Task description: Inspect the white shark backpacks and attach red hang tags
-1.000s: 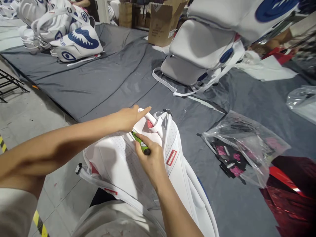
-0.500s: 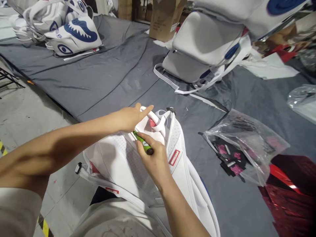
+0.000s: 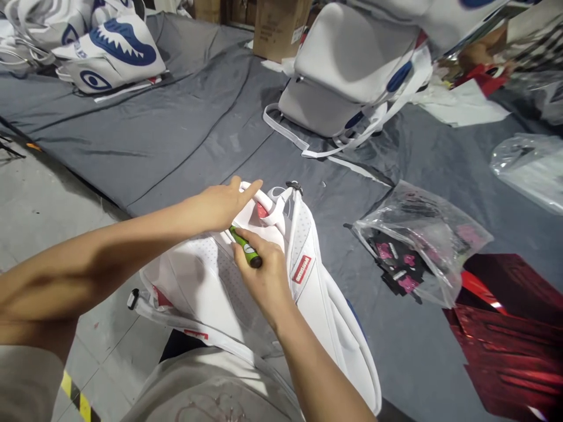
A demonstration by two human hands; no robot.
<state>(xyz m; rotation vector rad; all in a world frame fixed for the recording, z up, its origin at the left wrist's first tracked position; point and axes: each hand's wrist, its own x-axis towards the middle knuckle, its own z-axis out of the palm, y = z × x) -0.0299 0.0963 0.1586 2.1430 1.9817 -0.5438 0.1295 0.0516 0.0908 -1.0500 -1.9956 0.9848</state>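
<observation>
A white backpack (image 3: 259, 305) lies in front of me, its dotted mesh back and straps facing up. The straps bear red labels and black buckles. My right hand (image 3: 264, 269) is closed around a green handle with a black end (image 3: 248, 249); the tool's working tip is hidden at the bag's upper edge, so its kind does not show. My left hand (image 3: 224, 205) grips the top of the backpack beside the white carry loop (image 3: 255, 196), index finger stretched out. Its other fingertips are partly out of sight.
White bags with blue shark prints (image 3: 116, 53) lie at the far left. More white bags (image 3: 343, 64) are stacked ahead on the grey-covered table (image 3: 185, 140). To the right are a clear plastic bag (image 3: 422, 240) of black-and-pink pieces and shiny red sheets (image 3: 514, 328). A cardboard box (image 3: 279, 29) stands behind.
The view has shifted slightly, so everything appears a little further left and higher. Both hands keep the same hold on the backpack and the green-handled tool.
</observation>
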